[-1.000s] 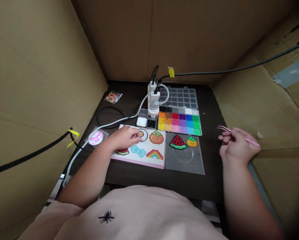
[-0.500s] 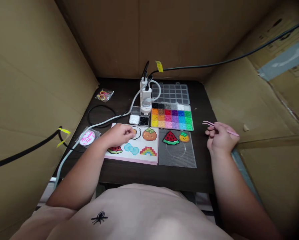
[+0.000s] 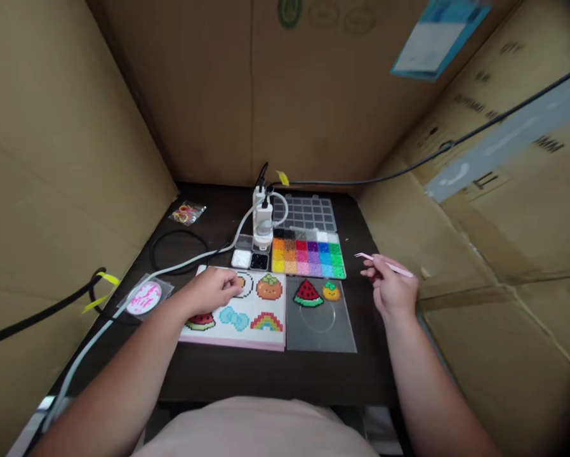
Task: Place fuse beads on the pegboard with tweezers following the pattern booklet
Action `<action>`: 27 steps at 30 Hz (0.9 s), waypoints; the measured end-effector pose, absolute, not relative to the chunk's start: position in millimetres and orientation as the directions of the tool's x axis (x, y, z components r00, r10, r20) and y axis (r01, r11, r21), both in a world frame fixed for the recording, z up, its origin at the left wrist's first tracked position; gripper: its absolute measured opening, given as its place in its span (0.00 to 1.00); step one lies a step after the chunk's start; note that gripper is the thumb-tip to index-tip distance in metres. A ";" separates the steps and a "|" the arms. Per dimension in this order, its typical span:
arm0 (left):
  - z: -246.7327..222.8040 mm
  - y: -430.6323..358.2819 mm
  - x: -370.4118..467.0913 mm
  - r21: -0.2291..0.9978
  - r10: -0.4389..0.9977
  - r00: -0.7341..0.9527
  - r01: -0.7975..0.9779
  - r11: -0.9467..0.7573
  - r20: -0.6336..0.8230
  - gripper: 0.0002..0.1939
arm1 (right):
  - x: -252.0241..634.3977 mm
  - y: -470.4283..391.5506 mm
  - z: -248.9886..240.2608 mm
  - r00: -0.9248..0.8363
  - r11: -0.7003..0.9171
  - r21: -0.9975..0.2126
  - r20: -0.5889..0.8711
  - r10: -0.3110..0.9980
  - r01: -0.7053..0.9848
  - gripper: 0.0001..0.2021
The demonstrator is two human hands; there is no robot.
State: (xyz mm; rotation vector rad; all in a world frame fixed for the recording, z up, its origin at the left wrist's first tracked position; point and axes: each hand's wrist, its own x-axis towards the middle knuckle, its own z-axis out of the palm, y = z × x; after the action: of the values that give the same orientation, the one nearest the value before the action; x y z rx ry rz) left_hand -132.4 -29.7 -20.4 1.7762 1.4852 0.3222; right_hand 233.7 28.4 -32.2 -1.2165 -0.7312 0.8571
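Note:
My left hand (image 3: 213, 290) rests on a white pattern sheet (image 3: 247, 317) printed with a watermelon slice, a bow, a rainbow and an orange fruit; its fingertips touch a round black-outlined figure. My right hand (image 3: 392, 289) hovers above the table's right side, pinching pink tweezers (image 3: 383, 264) whose tips point left. Between the hands lies a clear pegboard (image 3: 320, 317) carrying a bead watermelon slice (image 3: 308, 294) and a small bead orange (image 3: 331, 291).
A bead box (image 3: 308, 252) with many coloured compartments and its open lid sits behind the sheets. A white charger (image 3: 262, 219) with cables, small white and black bead tubs (image 3: 249, 259), a pink round piece (image 3: 143, 298) and a bag of rings (image 3: 186, 212) lie leftward. Cardboard walls enclose the table.
The view has tilted up and pulled back, showing more of the cardboard walls. My right hand with the tweezers has drifted left toward the pegboard. My left hand stays on the sheet.

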 end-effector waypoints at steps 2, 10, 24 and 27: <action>-21.3 -29.6 -132.5 0.699 0.922 0.277 0.715 -0.009 -0.271 0.13 | 233.1 34.2 -23.2 0.450 0.112 -0.987 0.048 0.892 -0.117 0.14; -23.3 -29.0 -132.8 0.694 0.925 0.279 0.720 -0.022 -0.260 0.12 | 223.2 52.5 -34.3 0.292 0.237 -0.942 0.302 0.908 0.237 0.10; -21.9 -27.3 -131.9 0.671 0.911 0.251 0.741 0.036 -0.327 0.12 | 209.2 49.0 -54.7 0.318 0.207 -0.974 0.227 0.921 0.095 0.08; -22.7 -27.3 -132.0 0.671 0.908 0.253 0.740 0.040 -0.333 0.12 | 211.2 51.1 -57.9 0.326 0.215 -0.976 0.216 0.920 0.040 0.08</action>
State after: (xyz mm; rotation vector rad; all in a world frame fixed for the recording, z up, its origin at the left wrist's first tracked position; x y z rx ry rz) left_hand -132.0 -27.3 -22.7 1.7341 1.5252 0.2678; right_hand 211.2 51.1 -57.9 -1.1895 -1.0600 0.8040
